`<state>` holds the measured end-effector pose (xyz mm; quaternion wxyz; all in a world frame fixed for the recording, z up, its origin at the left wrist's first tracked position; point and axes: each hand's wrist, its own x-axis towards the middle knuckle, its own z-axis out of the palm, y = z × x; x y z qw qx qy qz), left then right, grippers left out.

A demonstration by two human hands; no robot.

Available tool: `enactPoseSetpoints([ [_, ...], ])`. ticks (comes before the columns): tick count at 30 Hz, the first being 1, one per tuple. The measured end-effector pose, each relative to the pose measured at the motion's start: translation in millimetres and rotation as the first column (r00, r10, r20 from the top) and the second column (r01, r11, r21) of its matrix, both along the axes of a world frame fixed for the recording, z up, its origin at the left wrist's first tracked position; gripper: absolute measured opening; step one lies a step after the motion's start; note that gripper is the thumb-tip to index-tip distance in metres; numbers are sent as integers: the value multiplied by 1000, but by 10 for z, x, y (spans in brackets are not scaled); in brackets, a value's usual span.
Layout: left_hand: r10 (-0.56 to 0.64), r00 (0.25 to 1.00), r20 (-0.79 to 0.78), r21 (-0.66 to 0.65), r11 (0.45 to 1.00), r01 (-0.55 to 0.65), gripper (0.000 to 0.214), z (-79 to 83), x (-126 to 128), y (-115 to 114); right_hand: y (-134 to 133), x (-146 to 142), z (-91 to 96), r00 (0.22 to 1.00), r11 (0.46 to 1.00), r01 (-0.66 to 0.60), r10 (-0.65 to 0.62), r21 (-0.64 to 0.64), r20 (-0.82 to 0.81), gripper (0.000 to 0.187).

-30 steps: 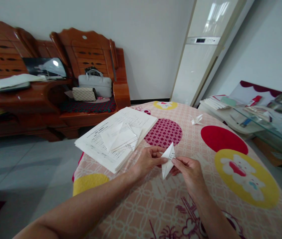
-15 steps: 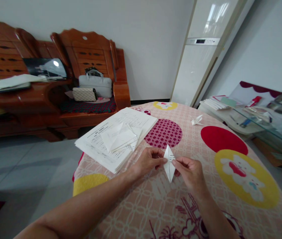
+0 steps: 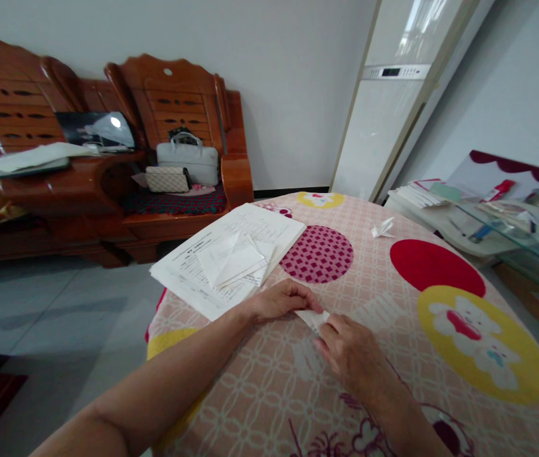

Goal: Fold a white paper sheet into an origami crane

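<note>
While my left fingers point(image 3: 301, 295) press together over one end of a small folded white paper point(image 3: 311, 318), my right fingers point(image 3: 332, 331) pinch its other end, bunched and closed, leaving a crisp, pointed sliver bare between them. It sits low over the round desk point(image 3: 259, 387); whether it touches the tablecloth point(image 3: 369, 273) I cannot tell. That tablecloth is pale pink, soft-looking, latticed in white, with a checkered purple circle point(image 3: 317, 254) just beyond my fingers and a plain red oval point(image 3: 435, 266) farther right. On the left lies a stack of flat printed sheets point(image 3: 264, 221), sharp-cornered folded papers point(image 3: 235, 260) resting on top. Well apart, a spiky origami figure point(image 3: 383, 228) sits near the far edge.
</note>
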<state>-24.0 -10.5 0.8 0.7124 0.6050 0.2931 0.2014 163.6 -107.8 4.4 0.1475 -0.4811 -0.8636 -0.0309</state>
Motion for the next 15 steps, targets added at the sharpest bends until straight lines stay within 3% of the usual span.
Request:
enactPoseSetpoints([
  [3, -71, 997, -10, 63, 996, 71, 24, 1, -73, 32, 14, 21, 21, 997, 984, 18, -32, -177, -74, 11],
  [6, -119, 993, 13, 90, 989, 117, 32, -38, -95, 39, 61, 92, 39, 976, 961, -1, -60, -275, -212, 19],
  [11, -41, 998, 37, 135, 990, 35, 36, -79, -38, -17, 117, 178, 33, 908, 938, -33, -116, -346, -402, 22],
  [15, -11, 1000, 12, 183, 983, 8, 37, -56, -10, -57, 124, 184, 22, 888, 930, -22, -150, -366, -435, 20],
])
